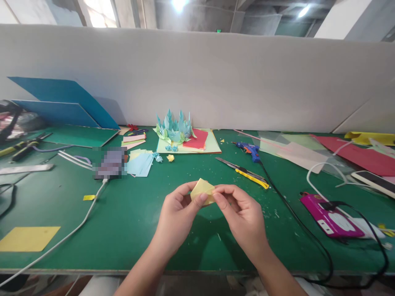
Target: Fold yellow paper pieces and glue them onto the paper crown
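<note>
A small folded piece of pale yellow paper (200, 187) is held above the green table between my two hands. My left hand (180, 205) pinches it from the left, thumb across its front. At its right corner, the thumb and index finger of my right hand (242, 209) grip the edge. The fingers behind the paper are partly hidden. Beyond my hands lie a small crumpled-looking yellow paper piece (170, 158), blue folded paper pieces (158, 157) and a blue and green folded-paper crown shape (174, 127).
A yellow utility knife (251, 177) and a blue glue gun (251, 151) with a black cord lie right of centre. Farther right is a magenta power strip (330, 218). A phone (109, 163) with a white cable, light blue paper sheets (140, 165) and a yellow sheet (29, 239) are left.
</note>
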`<state>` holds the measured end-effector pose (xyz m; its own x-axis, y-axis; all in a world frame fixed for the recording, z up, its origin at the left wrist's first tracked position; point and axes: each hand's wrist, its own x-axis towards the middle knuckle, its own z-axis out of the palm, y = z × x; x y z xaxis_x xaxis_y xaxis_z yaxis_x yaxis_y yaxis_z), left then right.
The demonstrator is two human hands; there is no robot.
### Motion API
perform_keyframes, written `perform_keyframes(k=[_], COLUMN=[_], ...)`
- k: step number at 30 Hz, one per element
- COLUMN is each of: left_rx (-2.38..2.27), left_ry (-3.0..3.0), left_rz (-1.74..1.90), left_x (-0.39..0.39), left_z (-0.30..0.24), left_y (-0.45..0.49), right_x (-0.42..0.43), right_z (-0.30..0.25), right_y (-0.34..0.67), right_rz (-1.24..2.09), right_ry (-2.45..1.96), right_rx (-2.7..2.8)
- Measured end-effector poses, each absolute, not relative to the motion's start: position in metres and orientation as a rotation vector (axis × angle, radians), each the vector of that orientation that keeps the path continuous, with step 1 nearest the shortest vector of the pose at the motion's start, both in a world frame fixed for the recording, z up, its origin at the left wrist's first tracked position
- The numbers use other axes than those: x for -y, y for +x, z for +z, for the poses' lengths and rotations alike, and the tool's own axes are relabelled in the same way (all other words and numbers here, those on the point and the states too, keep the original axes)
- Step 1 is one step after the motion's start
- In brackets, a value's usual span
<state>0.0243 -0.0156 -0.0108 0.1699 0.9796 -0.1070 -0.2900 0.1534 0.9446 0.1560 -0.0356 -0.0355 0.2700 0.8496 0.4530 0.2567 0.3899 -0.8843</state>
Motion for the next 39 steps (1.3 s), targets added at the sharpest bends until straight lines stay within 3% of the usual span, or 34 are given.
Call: perform_keyframes(k=[11, 39], left_rx=[-0.898, -0.878], left_ry=[0.983, 0.782], left_rz=[1.189, 1.238], left_x=[0.0171, 0.0195], left_z=[-0.0125, -0.0105], left_y=[0.0278, 0.0299], right_x=[0.0331, 0.0342], right_z=[-0.0359, -0.0340], right_y=[0.1535, 0.1500], right_rz=[0.774, 0.840], right_ry=[-1.089, -1.028], right_rx=[1.066, 1.009])
